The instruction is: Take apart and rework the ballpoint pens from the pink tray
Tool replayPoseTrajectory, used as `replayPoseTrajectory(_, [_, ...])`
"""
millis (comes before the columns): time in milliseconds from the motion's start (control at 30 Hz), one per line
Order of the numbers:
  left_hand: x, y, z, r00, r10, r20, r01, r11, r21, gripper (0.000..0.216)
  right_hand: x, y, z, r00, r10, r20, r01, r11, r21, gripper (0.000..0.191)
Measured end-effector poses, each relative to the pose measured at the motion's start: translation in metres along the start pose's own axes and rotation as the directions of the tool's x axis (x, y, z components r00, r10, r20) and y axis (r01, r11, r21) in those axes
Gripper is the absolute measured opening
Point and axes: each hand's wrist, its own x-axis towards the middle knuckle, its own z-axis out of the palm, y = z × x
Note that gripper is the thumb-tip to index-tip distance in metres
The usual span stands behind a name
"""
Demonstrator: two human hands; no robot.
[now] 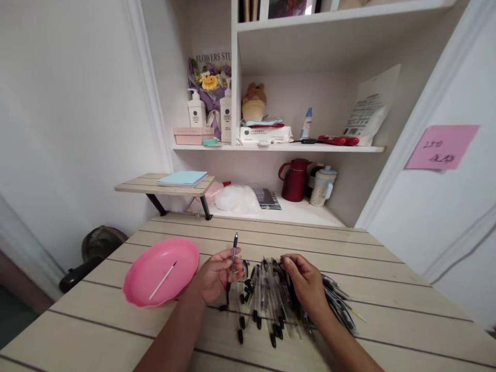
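My left hand (214,276) is closed on a ballpoint pen (234,244), holding it nearly upright with its tip pointing up. Clear pen barrels and black caps lie in a loose pile (267,299) on the slatted wooden table, just right of that hand. Over the pile's far right side is my right hand (309,287), thumb and fingers pinched together at its upper edge. Whatever sits between those fingertips is too small and dark to make out. More pens (341,305) stick out beyond my right wrist. A pink bowl (135,274) to the left holds one thin white pen refill (163,280) with a dark tip.
A small raised wooden stand (135,184) bears pale blue paper (183,178) at the back left. Behind the table, shelves hold a red jug (295,181), a light tumbler (323,187) and a white plastic bag (237,199). A pink note (442,147) sticks to the right wall.
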Motion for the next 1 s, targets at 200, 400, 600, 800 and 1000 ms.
replayPoseTrajectory(200, [0.002,-0.011,0.004,0.996,-0.042,0.084,0.043,0.999,-0.011,0.030,0.008,-0.006,-0.007,0.999,-0.030,-0.029,0.030,1.000,0.000,0.031])
replayPoseTrajectory(400, [0.002,0.003,-0.001,0.996,0.075,-0.049,-0.074,0.997,0.016,0.027,0.016,0.000,-0.012,0.998,-0.063,-0.001,0.063,0.997,-0.048,0.026])
replayPoseTrajectory(600, [0.007,0.000,-0.005,0.984,0.124,-0.130,-0.120,0.992,0.038,0.023,0.013,-0.003,-0.008,0.985,-0.116,0.130,0.144,0.961,-0.236,0.020])
replayPoseTrajectory(800, [0.014,-0.008,-0.010,0.975,0.158,-0.156,-0.154,0.987,0.032,0.021,0.019,-0.022,0.025,0.952,-0.037,0.302,0.215,0.786,-0.579,0.017])
replayPoseTrajectory(1000, [0.016,-0.008,-0.012,0.962,0.209,-0.174,-0.206,0.978,0.036,0.022,0.022,-0.032,0.091,0.908,0.151,0.390,0.281,0.468,-0.838,0.030])
